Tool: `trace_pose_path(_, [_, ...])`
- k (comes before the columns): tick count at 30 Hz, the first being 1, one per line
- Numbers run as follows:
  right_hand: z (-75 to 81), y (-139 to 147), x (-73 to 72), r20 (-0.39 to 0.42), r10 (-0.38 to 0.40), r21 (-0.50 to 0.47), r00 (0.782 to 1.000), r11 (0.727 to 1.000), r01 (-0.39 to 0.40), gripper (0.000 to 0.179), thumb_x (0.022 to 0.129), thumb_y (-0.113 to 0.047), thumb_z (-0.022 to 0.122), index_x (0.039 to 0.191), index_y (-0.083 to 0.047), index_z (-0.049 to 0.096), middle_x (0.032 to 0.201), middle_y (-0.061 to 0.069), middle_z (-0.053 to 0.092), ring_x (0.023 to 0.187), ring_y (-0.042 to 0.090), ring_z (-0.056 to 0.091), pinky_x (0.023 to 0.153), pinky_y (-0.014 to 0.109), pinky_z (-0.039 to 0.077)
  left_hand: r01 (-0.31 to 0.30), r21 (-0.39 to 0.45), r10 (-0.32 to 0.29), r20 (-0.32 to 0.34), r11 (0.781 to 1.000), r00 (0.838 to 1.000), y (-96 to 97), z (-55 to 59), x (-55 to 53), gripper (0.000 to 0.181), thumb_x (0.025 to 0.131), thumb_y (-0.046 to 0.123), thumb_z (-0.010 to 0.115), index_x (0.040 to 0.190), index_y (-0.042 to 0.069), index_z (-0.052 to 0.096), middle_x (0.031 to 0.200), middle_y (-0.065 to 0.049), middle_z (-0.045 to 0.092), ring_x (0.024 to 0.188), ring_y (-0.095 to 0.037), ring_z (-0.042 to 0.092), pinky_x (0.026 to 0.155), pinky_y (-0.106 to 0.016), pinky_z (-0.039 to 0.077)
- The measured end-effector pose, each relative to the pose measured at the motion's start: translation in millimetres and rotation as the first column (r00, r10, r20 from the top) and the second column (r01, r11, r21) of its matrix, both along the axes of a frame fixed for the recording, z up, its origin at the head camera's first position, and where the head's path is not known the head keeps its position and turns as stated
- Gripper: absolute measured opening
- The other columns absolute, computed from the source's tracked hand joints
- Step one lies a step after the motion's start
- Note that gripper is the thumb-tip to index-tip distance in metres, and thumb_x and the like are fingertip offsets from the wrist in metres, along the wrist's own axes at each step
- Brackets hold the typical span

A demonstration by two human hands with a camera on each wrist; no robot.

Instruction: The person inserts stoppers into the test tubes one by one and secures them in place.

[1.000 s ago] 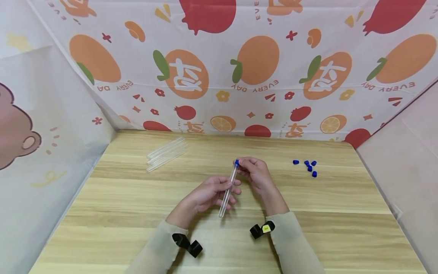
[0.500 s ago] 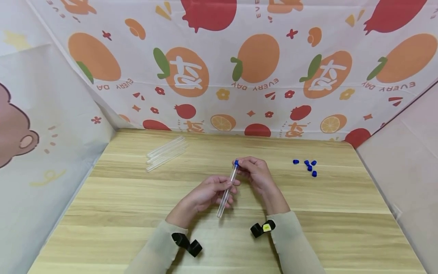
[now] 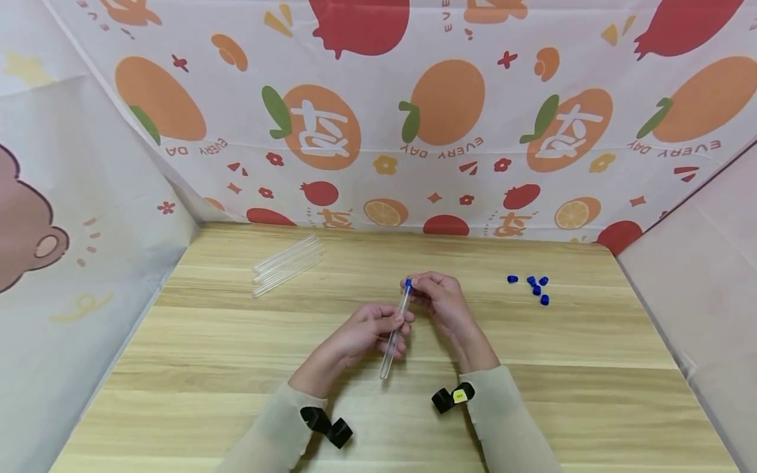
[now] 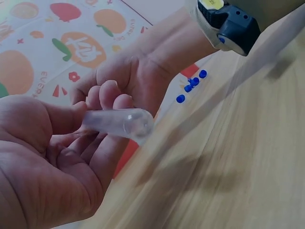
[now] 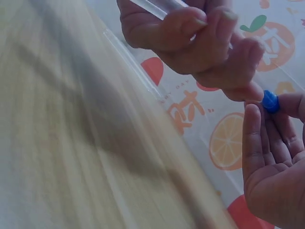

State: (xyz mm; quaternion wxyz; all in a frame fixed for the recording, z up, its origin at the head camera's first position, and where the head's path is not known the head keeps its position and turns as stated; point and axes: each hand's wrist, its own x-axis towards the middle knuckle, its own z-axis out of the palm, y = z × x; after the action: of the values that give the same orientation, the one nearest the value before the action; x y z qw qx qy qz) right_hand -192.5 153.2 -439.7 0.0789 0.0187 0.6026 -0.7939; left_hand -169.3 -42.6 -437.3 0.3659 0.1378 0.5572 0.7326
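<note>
A clear test tube slants above the table, its rounded end toward the person. My left hand grips it around the middle, thumb on top. At the tube's upper end sits a blue cap, which my right hand pinches between thumb and fingers. The right wrist view shows the blue cap between the thumb and fingertips, with the left hand just above. In the left wrist view the tube's rounded end points at the camera.
Several clear tubes lie side by side at the table's back left. Several loose blue caps are scattered at the back right. A fruit-print cloth hangs behind the wooden table.
Both hands stay in nearly the same place with the same hold. The tube's lower end has shifted slightly. The loose tubes and caps have not moved.
</note>
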Motion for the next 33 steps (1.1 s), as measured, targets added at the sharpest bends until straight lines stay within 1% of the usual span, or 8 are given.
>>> trace_pose_path(7, [2.6, 4.1, -1.0, -0.04, 0.002, -0.017, 0.999, 1.0, -0.002, 0.012, 0.097, -0.014, 0.065, 0.099, -0.005, 0.072, 0.104, 0.008, 0.075, 0.095, 0.018, 0.071, 0.087, 0.029, 0.06, -0.017, -0.035, 0.018, 0.03, 0.999, 0.999, 0.0, 4.8, -3.5, 0.044, 0.106, 0.018, 0.05, 0.137, -0.012, 0.047, 0.098, -0.006, 0.066, 0.073, -0.014, 0.067, 0.068, -0.027, 0.061])
trace_pose_path(13, [1.0, 6.9, -1.4, -0.037, 0.007, -0.077, 0.999, 0.997, -0.01, 0.018, 0.099, -0.014, 0.063, 0.111, -0.001, 0.067, 0.108, 0.007, 0.074, 0.101, 0.019, 0.07, 0.09, 0.029, 0.059, 0.02, -0.039, -0.018, 0.051, 0.999, 0.999, -2.8, 2.6, -6.3, 0.05, 0.107, 0.029, 0.045, 0.143, -0.007, 0.044, 0.11, -0.008, 0.071, 0.089, -0.018, 0.07, 0.078, -0.034, 0.062])
trace_pose_path(16, [0.3, 6.6, -0.9, -0.04, 0.009, -0.088, 0.999, 0.996, -0.012, 0.023, 0.099, -0.016, 0.063, 0.116, 0.0, 0.064, 0.108, 0.006, 0.074, 0.102, 0.019, 0.07, 0.09, 0.029, 0.059, 0.033, -0.035, -0.031, 0.057, 0.999, 0.998, -4.7, 0.3, -7.4, 0.049, 0.107, 0.026, 0.046, 0.145, -0.006, 0.043, 0.113, -0.008, 0.07, 0.092, -0.019, 0.07, 0.08, -0.036, 0.062])
trace_pose_path(18, [0.1, 5.5, -0.3, -0.038, 0.003, -0.072, 0.999, 0.997, -0.006, 0.024, 0.098, -0.017, 0.065, 0.116, -0.001, 0.065, 0.107, 0.006, 0.074, 0.101, 0.019, 0.071, 0.089, 0.028, 0.059, 0.035, -0.034, -0.034, 0.045, 0.999, 0.998, -5.4, -0.9, -7.4, 0.047, 0.107, 0.022, 0.047, 0.144, -0.007, 0.042, 0.113, -0.008, 0.07, 0.092, -0.019, 0.07, 0.079, -0.036, 0.062])
trace_pose_path(22, [0.6, 0.7, 1.2, -0.024, -0.041, -0.021, 0.999, 0.999, 0.04, 0.016, 0.095, -0.016, 0.069, 0.104, -0.003, 0.07, 0.101, 0.007, 0.075, 0.093, 0.018, 0.071, 0.087, 0.028, 0.059, 0.007, -0.027, -0.006, 0.019, 1.0, 1.0, -5.5, -2.3, -6.1, 0.045, 0.105, 0.017, 0.05, 0.14, -0.01, 0.045, 0.111, -0.009, 0.069, 0.087, -0.016, 0.069, 0.074, -0.032, 0.062])
trace_pose_path(26, [0.8, -5.9, 1.9, -0.021, -0.067, -0.004, 0.998, 0.998, 0.067, 0.011, 0.095, -0.012, 0.068, 0.099, -0.003, 0.072, 0.097, 0.007, 0.075, 0.089, 0.018, 0.071, 0.084, 0.028, 0.06, -0.03, -0.018, 0.03, 0.008, 0.999, 1.0, -5.4, -2.5, -3.0, 0.042, 0.104, 0.013, 0.05, 0.138, -0.013, 0.046, 0.112, -0.016, 0.067, 0.08, -0.014, 0.067, 0.07, -0.03, 0.062])
trace_pose_path(30, [1.0, -10.5, 2.3, -0.03, -0.078, 0.003, 0.996, 0.997, 0.079, 0.012, 0.095, -0.01, 0.067, 0.101, 0.0, 0.071, 0.095, 0.007, 0.075, 0.087, 0.018, 0.071, 0.082, 0.027, 0.06, -0.056, -0.023, 0.056, 0.009, 0.998, 0.998, -5.4, -0.1, -0.5, 0.041, 0.104, 0.011, 0.05, 0.137, -0.013, 0.047, 0.115, -0.022, 0.065, 0.078, -0.014, 0.067, 0.069, -0.031, 0.063])
trace_pose_path(33, [1.8, -11.5, 2.8, -0.033, -0.084, 0.006, 0.996, 0.996, 0.084, 0.019, 0.096, -0.014, 0.067, 0.107, 0.002, 0.069, 0.098, 0.008, 0.075, 0.09, 0.018, 0.071, 0.083, 0.027, 0.06, -0.075, -0.03, 0.075, 0.013, 0.997, 0.997, -5.4, 2.0, -0.8, 0.042, 0.104, 0.014, 0.051, 0.137, -0.012, 0.048, 0.112, -0.018, 0.067, 0.08, -0.015, 0.068, 0.071, -0.03, 0.062])
